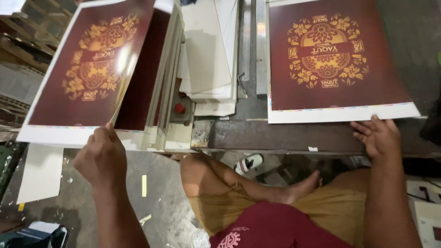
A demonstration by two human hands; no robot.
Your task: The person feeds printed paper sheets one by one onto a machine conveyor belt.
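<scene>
My left hand [102,154] pinches the near edge of a glossy maroon printed sheet [87,69] with a gold floral design, lifting it off a stack of like sheets [158,92] at the left. A second maroon sheet with the same gold design [330,59] lies flat on the dark metal table [275,135] at the right. My right hand [377,135] rests with spread fingers at that sheet's near right corner, just below its white margin.
A pile of plain white boards [209,55] sits between the two sheets. A red round button [179,108] shows beside the stack. My folded legs and bare foot [298,186] are under the table edge. Paper scraps lie on the concrete floor [156,202].
</scene>
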